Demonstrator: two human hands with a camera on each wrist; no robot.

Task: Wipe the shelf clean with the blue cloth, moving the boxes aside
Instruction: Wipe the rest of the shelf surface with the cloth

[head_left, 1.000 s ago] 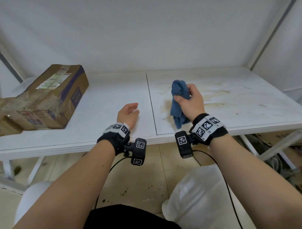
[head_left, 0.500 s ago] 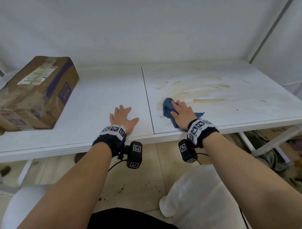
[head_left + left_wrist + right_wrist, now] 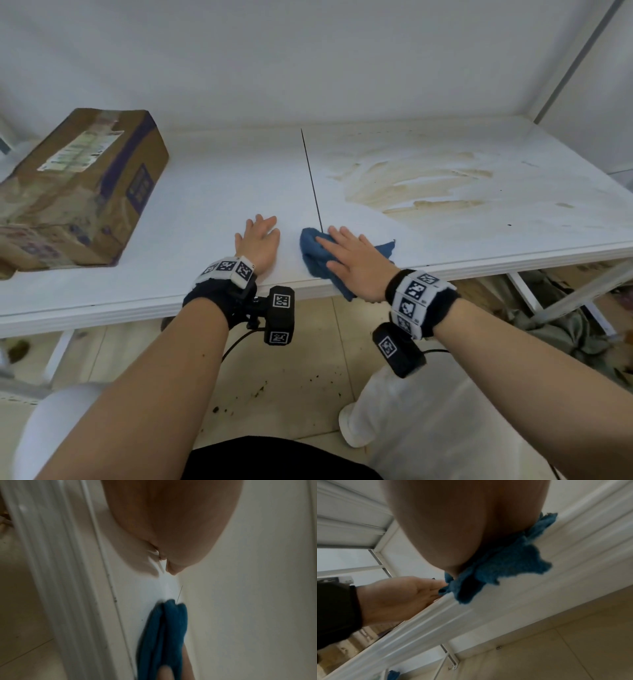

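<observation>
The right hand (image 3: 352, 263) lies flat, fingers straight, pressing the crumpled blue cloth (image 3: 313, 251) onto the white shelf board (image 3: 212, 192) at its front edge. The left hand (image 3: 258, 241) rests open-palmed beside it. The taped brown cardboard box (image 3: 78, 185) sits far left.

The label and print on the cardboard box (image 3: 78, 192) are too blurred to read.

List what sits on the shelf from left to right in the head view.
cardboard box → left hand → blue cloth under the right hand → brown stains
</observation>
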